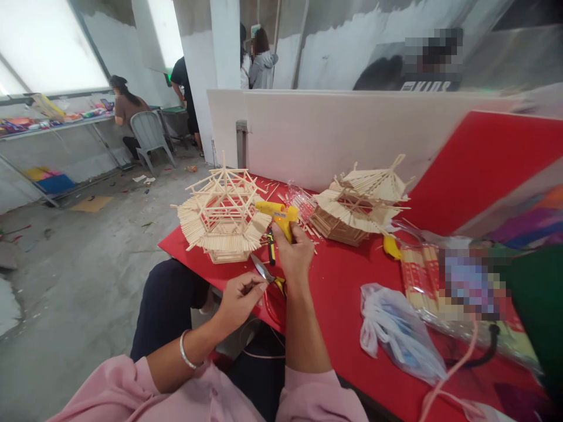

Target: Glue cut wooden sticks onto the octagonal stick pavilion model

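Note:
In my right hand (294, 249) is a yellow hot glue gun (278, 212), its nozzle pointing left at a pagoda-like model of thin wooden sticks (224, 217). The nozzle overlaps the model's right side; whether they touch I cannot tell. Below the model, my left hand (241, 296) is closed in a pinch, and anything between the fingertips is too small to make out. Beside those fingertips lie scissors (263, 269) with red and yellow handles, partly hidden by my hands. A black and yellow tool (271, 249) rests between the model and my right wrist.
A second stick model (356, 205) stands tilted at the back of the red table (338, 293), with loose sticks around it. Rightward are a knotted plastic bag (396, 328), packs of sticks (420, 272) and a pink cable (453, 366). A white board (343, 140) rises behind.

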